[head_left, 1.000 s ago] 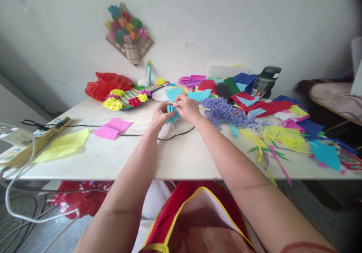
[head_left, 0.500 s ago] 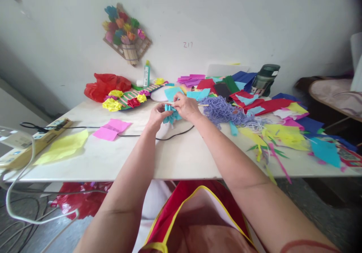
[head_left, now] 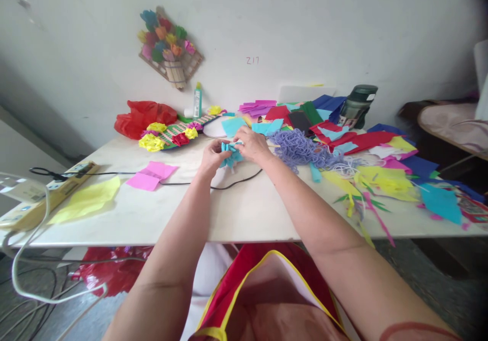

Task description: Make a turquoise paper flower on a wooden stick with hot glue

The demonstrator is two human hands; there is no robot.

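- Blue paper [head_left: 227, 157], gathered in folds, is held at the centre of the frame, above the table [head_left: 247, 214].
- Its folds are pinched between thumb and fingers of the left hand [head_left: 213, 157], apparently so that the gathers are kept together.
- Its upper edge is grasped by the bent fingers of the right hand [head_left: 251, 145], presumably for steadying; whether the pale stick [head_left: 274, 146] beside them is also gripped cannot be told.
- Purple yarn [head_left: 301, 149] is heaped right of centre, seemingly for easy reach.
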